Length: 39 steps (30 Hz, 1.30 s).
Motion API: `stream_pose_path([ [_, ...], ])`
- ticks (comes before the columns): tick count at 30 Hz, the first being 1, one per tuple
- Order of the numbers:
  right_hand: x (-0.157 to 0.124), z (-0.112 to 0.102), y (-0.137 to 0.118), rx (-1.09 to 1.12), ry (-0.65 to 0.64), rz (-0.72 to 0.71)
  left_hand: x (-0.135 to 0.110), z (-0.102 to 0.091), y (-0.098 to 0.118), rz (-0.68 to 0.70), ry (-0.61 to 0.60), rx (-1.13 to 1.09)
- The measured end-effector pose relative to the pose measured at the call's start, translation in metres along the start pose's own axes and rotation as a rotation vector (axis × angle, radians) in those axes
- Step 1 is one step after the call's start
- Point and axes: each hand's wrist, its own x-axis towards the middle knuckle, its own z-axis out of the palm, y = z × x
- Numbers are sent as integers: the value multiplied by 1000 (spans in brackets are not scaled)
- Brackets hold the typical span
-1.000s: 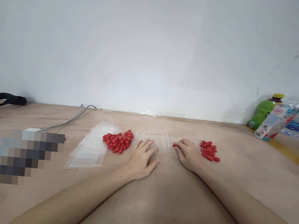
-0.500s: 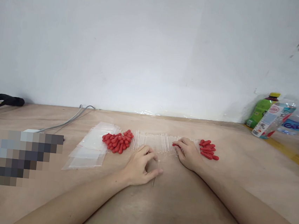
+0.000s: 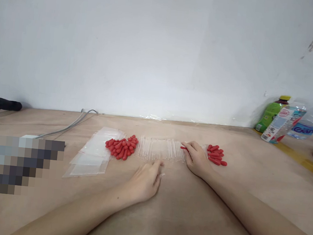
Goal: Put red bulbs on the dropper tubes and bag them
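Note:
My left hand (image 3: 146, 179) is closed low over the table, in front of a row of thin clear tubes (image 3: 160, 149). From between its fingers sticks the short end of one clear tube (image 3: 162, 174); the rest of it is hidden by the hand. My right hand (image 3: 196, 160) rests at the right part of the row, thumb and fingers pinched on a red rubber bulb (image 3: 183, 147). Red rubber bulbs lie in a pile (image 3: 122, 147) left of the row and in a smaller group (image 3: 216, 155) right of my right hand.
Clear plastic bags (image 3: 93, 154) lie overlapped left of the pile. A grey cable (image 3: 71, 124) runs behind a pixelated area. Several bottles, one a green bottle (image 3: 269, 115), stand or lean at the right by the wall. Yellow tape (image 3: 302, 157) crosses the table there.
The fingers of my left hand have closed on the tube that lay by them, and its end has swung round to point right. More of the red bulb shows at my right fingertips.

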Motion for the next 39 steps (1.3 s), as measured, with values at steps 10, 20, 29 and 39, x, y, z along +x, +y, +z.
stream_pose_path([
  [10,3,-4,-2,43,37,10,46,8,-24,264,339,131],
  [20,-5,-7,-24,291,-16,57,70,26,-38,329,347,2],
  [29,-4,-7,-19,352,-96,39,71,27,-43,441,365,-44],
  [39,-3,-10,-24,370,-66,43,71,25,-51,455,335,-53],
])
